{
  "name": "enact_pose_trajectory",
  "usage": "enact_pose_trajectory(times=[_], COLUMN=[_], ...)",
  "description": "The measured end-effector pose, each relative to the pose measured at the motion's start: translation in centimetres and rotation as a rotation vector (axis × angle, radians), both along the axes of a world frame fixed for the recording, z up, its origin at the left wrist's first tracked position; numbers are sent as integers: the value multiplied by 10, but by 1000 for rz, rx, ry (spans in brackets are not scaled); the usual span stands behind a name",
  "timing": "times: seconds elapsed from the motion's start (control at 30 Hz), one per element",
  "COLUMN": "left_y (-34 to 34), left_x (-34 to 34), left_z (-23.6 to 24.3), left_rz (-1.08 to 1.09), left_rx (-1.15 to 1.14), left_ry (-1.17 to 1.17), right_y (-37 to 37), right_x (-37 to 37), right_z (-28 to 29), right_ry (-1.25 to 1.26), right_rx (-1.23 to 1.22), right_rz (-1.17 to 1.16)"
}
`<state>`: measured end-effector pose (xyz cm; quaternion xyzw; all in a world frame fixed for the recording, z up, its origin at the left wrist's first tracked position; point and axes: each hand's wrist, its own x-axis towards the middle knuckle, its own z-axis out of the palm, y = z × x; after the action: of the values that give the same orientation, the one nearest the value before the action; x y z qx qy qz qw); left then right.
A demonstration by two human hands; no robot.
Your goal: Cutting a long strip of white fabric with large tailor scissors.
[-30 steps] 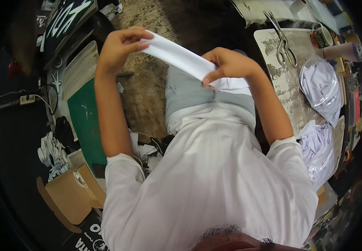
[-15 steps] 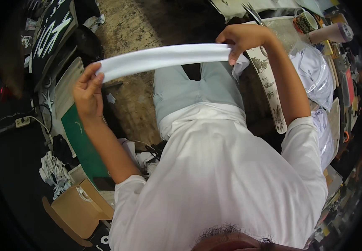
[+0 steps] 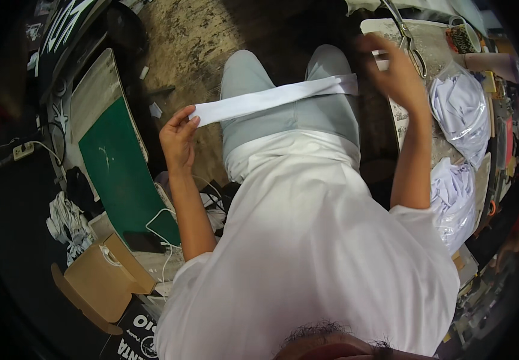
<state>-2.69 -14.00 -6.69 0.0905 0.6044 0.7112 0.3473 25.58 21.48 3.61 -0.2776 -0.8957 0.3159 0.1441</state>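
Note:
A long white fabric strip (image 3: 271,101) stretches across my lap, over grey trousers (image 3: 283,120). My left hand (image 3: 178,138) pinches its left end between thumb and fingers. The strip's right end rests on my right thigh, apart from my right hand (image 3: 394,69). That hand is blurred, with fingers spread and nothing visibly in it, hovering at the edge of the worktable (image 3: 385,27) close to a pair of scissors (image 3: 409,42).
White garments in clear plastic bags (image 3: 460,108) lie on the table at the right, and a second bundle (image 3: 451,198) sits below them. A green board (image 3: 121,174) leans at my left, near a cardboard box (image 3: 100,282) and white cables (image 3: 163,222) on the floor.
The right hand has let go of the strip and moved right toward the table. The strip has dropped from stretched in the air to lying across the lap, and the left hand has lowered.

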Motion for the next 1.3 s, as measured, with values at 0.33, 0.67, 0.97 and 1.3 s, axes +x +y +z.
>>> enact_pose_trajectory(times=[0.33,0.67,0.97,1.3], left_y=[35,75,74,36], left_x=[-9,-10,-3,-68], left_z=[57,111,119,155], left_rz=[-65,-255,-269,-306], left_rx=[87,169,175,325], left_ry=[39,242,209,372], right_y=[33,74,4,12], right_x=[75,59,-37,-74], right_z=[-43,-46,-32,-95], right_ry=[-157,-254,115,-531], right_rx=[278,389,38,-366], right_rz=[-512,-538,220,595])
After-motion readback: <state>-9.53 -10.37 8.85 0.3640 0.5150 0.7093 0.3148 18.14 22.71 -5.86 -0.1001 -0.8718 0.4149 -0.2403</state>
